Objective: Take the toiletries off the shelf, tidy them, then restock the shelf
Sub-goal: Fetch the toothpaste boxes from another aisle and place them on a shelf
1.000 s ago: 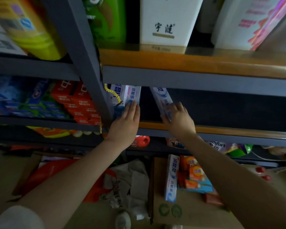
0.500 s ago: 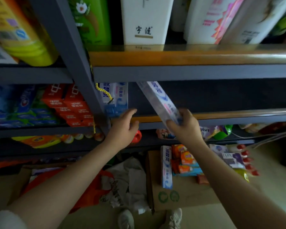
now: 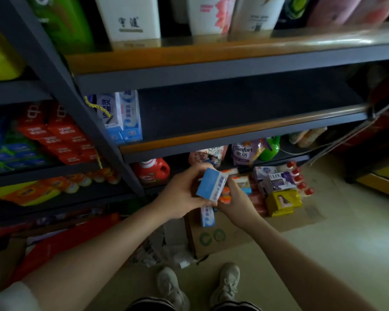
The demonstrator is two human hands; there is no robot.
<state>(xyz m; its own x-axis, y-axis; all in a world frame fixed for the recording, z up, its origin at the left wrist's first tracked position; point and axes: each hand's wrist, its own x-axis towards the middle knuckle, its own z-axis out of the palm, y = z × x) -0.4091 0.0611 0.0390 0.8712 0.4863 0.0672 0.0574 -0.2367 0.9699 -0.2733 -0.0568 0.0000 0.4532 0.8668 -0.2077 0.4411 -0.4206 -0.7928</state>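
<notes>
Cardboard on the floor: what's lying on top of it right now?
On the cardboard lie a toothpaste box, a purple LUX box, a yellow packet and red-capped bottles. The hands and the box they hold cover the middle of the pile.

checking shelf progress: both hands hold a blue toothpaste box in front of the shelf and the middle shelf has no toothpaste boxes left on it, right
Not quite. The left hand and right hand do hold the blue toothpaste box, but the head view shows toothpaste boxes standing at the left end of the middle shelf.

Two toothpaste boxes (image 3: 122,116) shelved, two hands (image 3: 182,196).
</notes>
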